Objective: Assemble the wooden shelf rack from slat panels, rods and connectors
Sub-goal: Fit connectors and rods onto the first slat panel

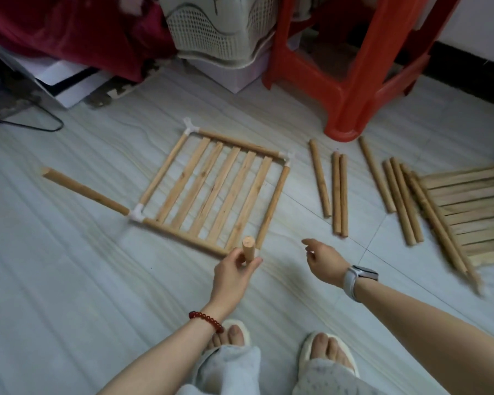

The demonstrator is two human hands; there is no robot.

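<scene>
One slat panel (211,192) is lying flat on the floor (69,266) and is already being framed: rods are running along all four of its edges, and white connectors are sitting at the far corner (190,127), the right corner (286,158) and the left corner (136,214). From that left connector a further rod (83,191) is sticking outward along the floor, away from the panel. At the near corner the left hand (233,273) is gripping an upright rod (248,249), fingers and thumb curled round its lower part, seemingly seating it into a connector there; that connector is mostly hidden behind the hand, so whether the rod is fully home cannot be told. The right hand (321,259) is holding nothing, its fingers loosely spread and reaching out over the floor toward the loose rods (338,192) lying to the right of the panel. More spare rods (401,198) are lying further right, touching a second slat panel (468,212) that is not yet framed. Judging from this, the work is sitting at an early stage: one level is roughly outlined, uprights are only starting to go in, and the second panel and most of the rods are waiting to be joined.
</scene>
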